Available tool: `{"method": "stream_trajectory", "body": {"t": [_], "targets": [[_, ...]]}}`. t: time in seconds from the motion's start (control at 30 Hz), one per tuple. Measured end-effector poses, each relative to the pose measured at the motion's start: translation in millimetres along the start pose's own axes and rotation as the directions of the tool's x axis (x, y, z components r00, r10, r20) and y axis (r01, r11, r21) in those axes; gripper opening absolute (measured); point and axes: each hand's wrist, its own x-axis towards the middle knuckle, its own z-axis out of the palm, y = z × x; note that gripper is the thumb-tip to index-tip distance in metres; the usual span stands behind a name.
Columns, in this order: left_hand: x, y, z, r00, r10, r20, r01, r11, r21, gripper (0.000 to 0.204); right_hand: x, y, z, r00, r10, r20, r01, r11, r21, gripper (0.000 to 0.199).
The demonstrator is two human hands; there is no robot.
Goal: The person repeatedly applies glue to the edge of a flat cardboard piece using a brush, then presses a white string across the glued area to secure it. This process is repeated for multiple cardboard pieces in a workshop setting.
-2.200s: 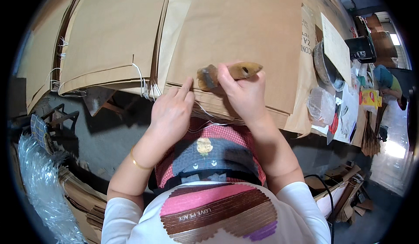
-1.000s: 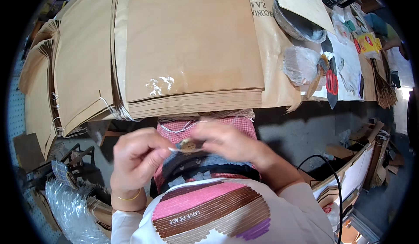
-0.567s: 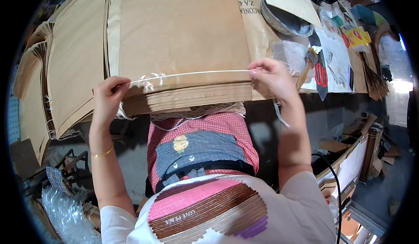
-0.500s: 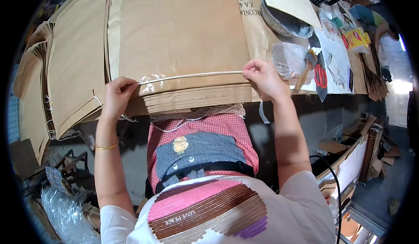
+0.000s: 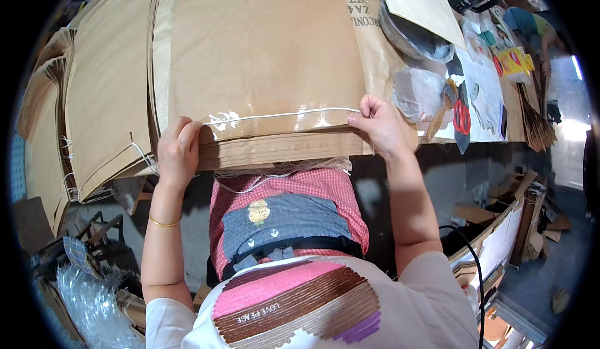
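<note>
A stack of brown kraft paper sacks (image 5: 269, 49) lies in front of me, its layered near edges hanging over the table's front. Across the top sack, a little in from that edge, runs a thin white cord (image 5: 281, 115), nearly straight with a slight bow. My left hand (image 5: 179, 152) is closed at the cord's left end, fingertips pressed together over the sack's near left corner. At the near right corner my right hand (image 5: 382, 129) pinches the cord's other end, thumb and curled forefinger near each other. Its other fingers are partly hidden.
More sack stacks (image 5: 106, 93) lie to the left, with loose cord ends. At the right are a grey basin (image 5: 412, 36) under a white board (image 5: 422, 5), a clear plastic bag (image 5: 415, 93), red-handled scissors (image 5: 461, 116) and a brush (image 5: 440, 108). Another person (image 5: 531, 27) bends far right.
Both hands have come down onto the sack's near corners, and the cord now lies lower against the paper. The sack's near edge is bent down more. The view has shifted slightly.
</note>
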Motion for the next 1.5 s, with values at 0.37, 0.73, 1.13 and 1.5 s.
{"method": "stream_trajectory", "body": {"t": [0.37, 0.73, 1.13, 1.5], "targets": [[24.0, -4.9, -38.6, 0.928, 0.025, 0.371, 0.112, 0.933, -0.343, 0.036, 2.9, -20.3, 19.4, 0.863, -0.501, 0.069, 0.484, 0.779, -0.400, 0.007], [25.2, 1.7, -0.8, 0.899, -0.378, 0.222, 0.380, 0.924, 0.038, 0.016, 17.7, -19.6, 48.2, 0.884, -0.460, -0.087, 0.246, 0.615, -0.749, 0.023], [20.8, 65.9, 18.9, 0.924, 0.105, 0.367, -0.161, 0.979, 0.126, 0.075, -10.2, -40.3, 145.0, 0.686, -0.582, 0.437, 0.645, 0.209, -0.735, 0.064], [2.4, 16.0, -1.8, 0.910, -0.332, 0.249, 0.292, 0.938, 0.185, 0.074, -13.4, -1.5, 42.4, 0.900, -0.310, -0.306, -0.113, 0.512, -0.852, 0.061]]}}
